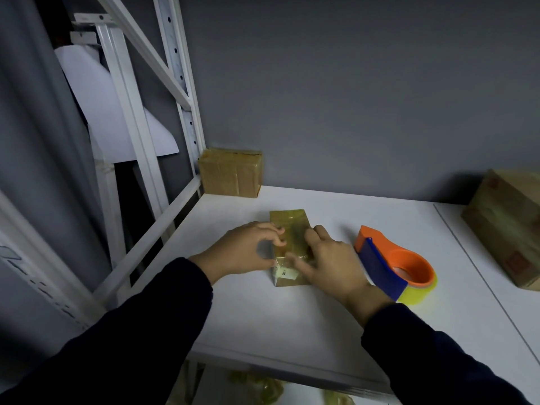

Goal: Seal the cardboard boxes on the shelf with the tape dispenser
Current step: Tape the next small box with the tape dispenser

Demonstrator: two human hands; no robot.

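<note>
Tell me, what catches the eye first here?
The orange-and-blue dispenser stands out, lying right of centre on the white shelf. At centre, the left hand holds a small box while the right hand presses its taped top. A corner box sits back left.

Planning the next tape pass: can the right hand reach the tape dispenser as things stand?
Probably yes. The tape dispenser lies on the shelf just right of the right hand, nothing between them; the hand only has to leave the small box it presses.
</note>
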